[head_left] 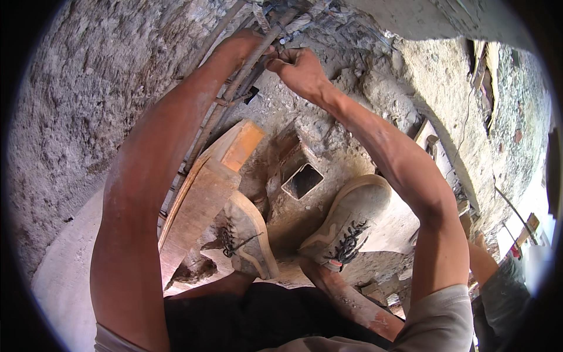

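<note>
Both arms reach up to a bundle of steel reinforcing bars (234,85) that runs slanting along the rough wall on the left. My left hand (245,42) is at the upper part of the bars. One bar crosses in front of it and hides most of its fingers. Just right of the bars, my right hand (298,70) is closed, thumb and forefinger pinched together close to the left fingertips. Whatever small thing is in that pinch is too small to make out. Lower down, a rusty tie (221,101) wraps the bars.
A wooden board (196,196) with an orange-brown end block (243,145) leans beside the bars. An open rectangular tube (303,180) stands between my dusty shoes (355,217). Broken concrete (375,82) surrounds the spot. Another person's sleeve (503,293) shows at lower right.
</note>
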Demonstrator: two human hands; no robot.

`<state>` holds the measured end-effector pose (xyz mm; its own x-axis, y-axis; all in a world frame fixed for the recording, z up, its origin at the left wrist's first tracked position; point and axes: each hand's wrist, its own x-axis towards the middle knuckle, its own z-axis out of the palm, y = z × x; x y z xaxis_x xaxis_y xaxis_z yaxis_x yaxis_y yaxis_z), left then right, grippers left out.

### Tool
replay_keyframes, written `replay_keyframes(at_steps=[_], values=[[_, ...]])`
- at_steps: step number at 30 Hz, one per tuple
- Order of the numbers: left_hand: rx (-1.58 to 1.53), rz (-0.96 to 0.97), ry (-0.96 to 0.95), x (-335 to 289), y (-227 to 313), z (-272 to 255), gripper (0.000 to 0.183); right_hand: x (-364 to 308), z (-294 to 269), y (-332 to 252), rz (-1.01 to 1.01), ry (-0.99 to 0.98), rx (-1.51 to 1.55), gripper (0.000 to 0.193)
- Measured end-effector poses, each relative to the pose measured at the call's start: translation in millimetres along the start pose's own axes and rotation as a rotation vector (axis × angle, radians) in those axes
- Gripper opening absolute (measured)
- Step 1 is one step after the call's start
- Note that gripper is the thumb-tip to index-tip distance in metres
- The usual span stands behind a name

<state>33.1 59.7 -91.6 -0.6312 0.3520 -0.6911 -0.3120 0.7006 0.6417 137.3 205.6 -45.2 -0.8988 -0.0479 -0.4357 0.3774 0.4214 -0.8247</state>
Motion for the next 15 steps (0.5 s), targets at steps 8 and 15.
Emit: replay_keyframes(at_steps=[8,15], values=[[-0.004,0.063,-0.146,-10.5,10.0,5.8,0.031,0.9,-33.9,50.2,-1.039,-0.013,-0.815,0.024],[-0.002,0.008,-0.058,-7.0,4.1,2.4,0.033,-12.3,15.2,20.8,-0.200,-0.167,-0.372,0.033]])
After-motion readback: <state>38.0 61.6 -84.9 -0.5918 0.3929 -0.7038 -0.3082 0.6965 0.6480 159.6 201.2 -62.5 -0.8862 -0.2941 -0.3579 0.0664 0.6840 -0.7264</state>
